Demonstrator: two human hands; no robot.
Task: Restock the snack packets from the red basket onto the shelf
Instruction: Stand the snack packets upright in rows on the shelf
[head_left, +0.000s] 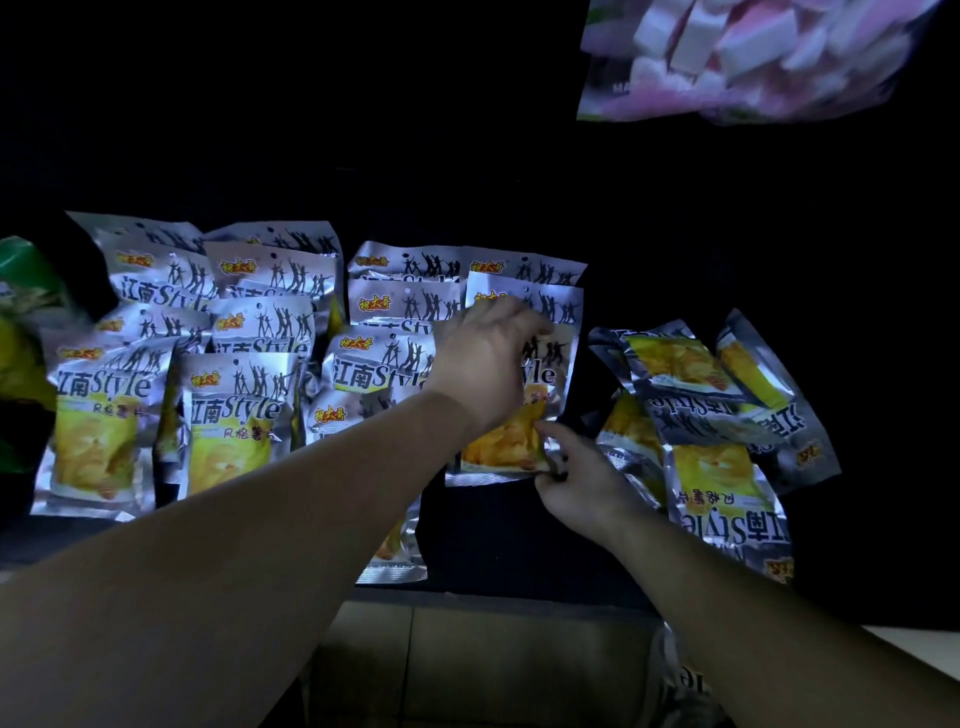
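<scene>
1. Snack packet (524, 415), silver with yellow chip print, stands upright at the front of its column on the dark shelf (498, 525). It sits between your two hands and both are on it.
2. Your left hand (483, 364) lies over the packet's upper face, fingers curled round the top right edge, gripping it.
3. Your right hand (576, 483) pinches the packet's bottom right corner between thumb and fingers, closed on it.
4. Left of your left hand: upright rows of matching packets (234, 395), overlapping front to back, in tidy columns.
5. Right of your right hand: a loose pile of packets (711, 415), tilted, some upside down, not yet faced.
6. Red basket: not in view, can't place it.
7. Risk: let go before the base is seated and the packet likely tips forward off the shelf lip. Foil looks slippery.
8. Risk: your left forearm (260, 519) crosses low over a packet (395, 551) at the shelf edge; pulling back carelessly could drag it off.
9. Risk: your right wrist is just beside the loose pile; a bump may slide it.
10. Pose: both arms extended forward, left reaching across from the left, palm down; right lower, wrist bent up.
</scene>
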